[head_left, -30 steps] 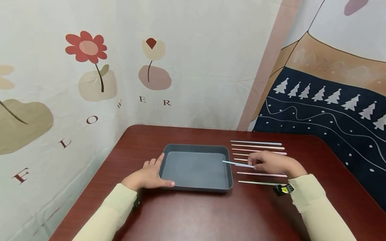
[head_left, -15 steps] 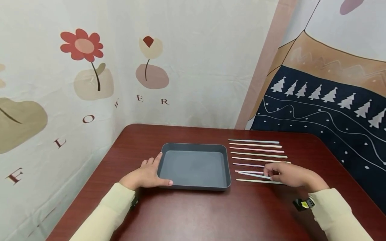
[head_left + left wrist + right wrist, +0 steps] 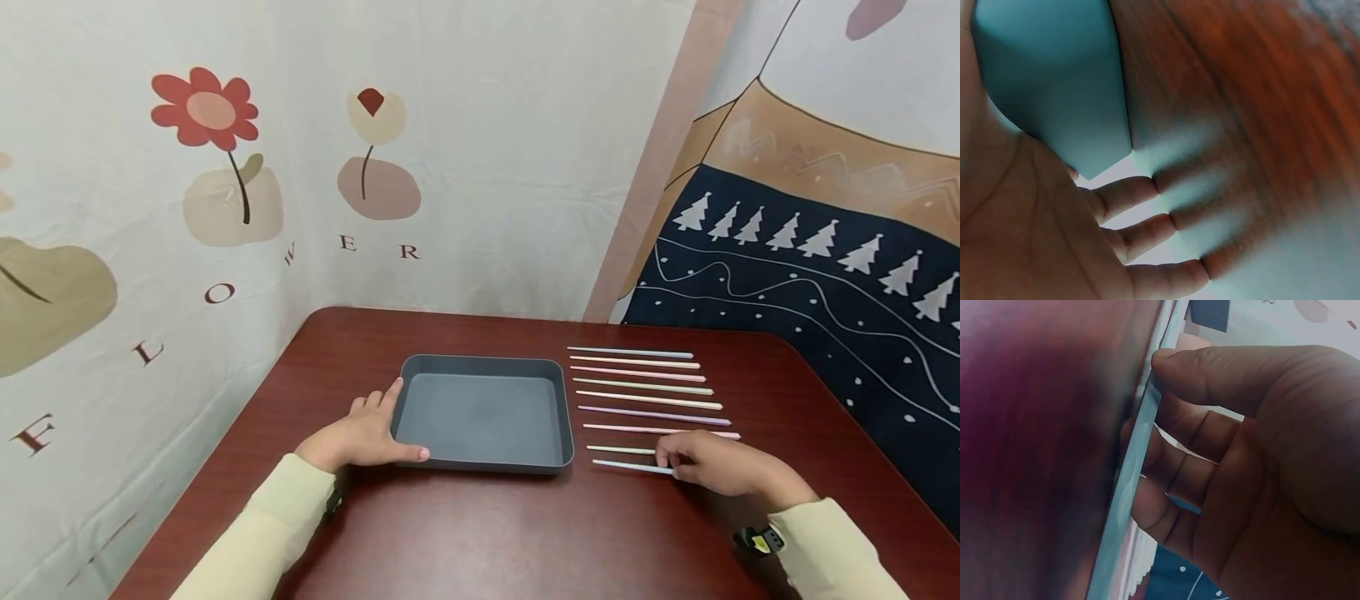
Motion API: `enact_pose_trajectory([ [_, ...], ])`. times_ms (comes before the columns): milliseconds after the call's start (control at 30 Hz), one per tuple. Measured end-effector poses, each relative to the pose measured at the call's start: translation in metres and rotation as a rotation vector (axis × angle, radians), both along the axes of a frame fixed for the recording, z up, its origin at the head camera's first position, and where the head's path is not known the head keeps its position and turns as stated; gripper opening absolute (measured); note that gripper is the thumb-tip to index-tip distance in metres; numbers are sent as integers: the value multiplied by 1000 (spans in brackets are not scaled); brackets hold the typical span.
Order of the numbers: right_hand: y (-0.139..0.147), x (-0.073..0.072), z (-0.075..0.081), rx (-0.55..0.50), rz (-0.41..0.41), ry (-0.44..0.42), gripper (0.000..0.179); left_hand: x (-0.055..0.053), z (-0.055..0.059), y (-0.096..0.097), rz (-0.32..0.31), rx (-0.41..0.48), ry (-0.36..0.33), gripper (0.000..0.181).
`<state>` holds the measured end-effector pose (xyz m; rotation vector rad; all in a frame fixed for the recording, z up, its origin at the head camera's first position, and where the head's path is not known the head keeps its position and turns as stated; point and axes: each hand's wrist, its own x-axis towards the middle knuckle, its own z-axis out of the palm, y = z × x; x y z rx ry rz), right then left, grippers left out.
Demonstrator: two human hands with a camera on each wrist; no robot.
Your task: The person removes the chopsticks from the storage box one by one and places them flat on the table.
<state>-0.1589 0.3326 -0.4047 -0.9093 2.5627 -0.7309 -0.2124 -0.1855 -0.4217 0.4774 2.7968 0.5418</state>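
The grey rectangular tray (image 3: 483, 417) lies on the table. My left hand (image 3: 362, 433) rests at its left side, fingers spread along the left wall and thumb at the near edge. In the left wrist view, three fingertips touch the table beside the tray's corner (image 3: 1054, 75). Right of the tray, my right hand (image 3: 716, 467) pinches a light blue chopstick (image 3: 632, 467) between thumb and fingers, low over the table. This chopstick lies nearest me, just in front of a pale green chopstick (image 3: 620, 450), whose right part the hand hides.
Several pastel chopsticks lie in a spaced row right of the tray, from a blue one (image 3: 630, 352) at the back to a pink one (image 3: 645, 429). The dark red table (image 3: 495, 542) meets a printed cloth (image 3: 487, 208) behind.
My right hand has carried the light blue chopstick from near the tray's right rim, rightward and toward me, to the front of the row. My left hand has stayed on the tray.
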Motion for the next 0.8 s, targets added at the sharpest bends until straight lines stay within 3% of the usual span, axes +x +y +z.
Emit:
enact_pose_trajectory([
  [267, -5, 3, -5, 22, -53, -45, 27, 0, 1, 0, -2, -3, 6, 136],
  [567, -5, 3, -6, 38, -38, -6, 29, 0, -1, -1, -4, -3, 12, 136],
  [800, -6, 4, -7, 72, -72, -12, 29, 1, 0, 0, 1, -9, 13, 136],
])
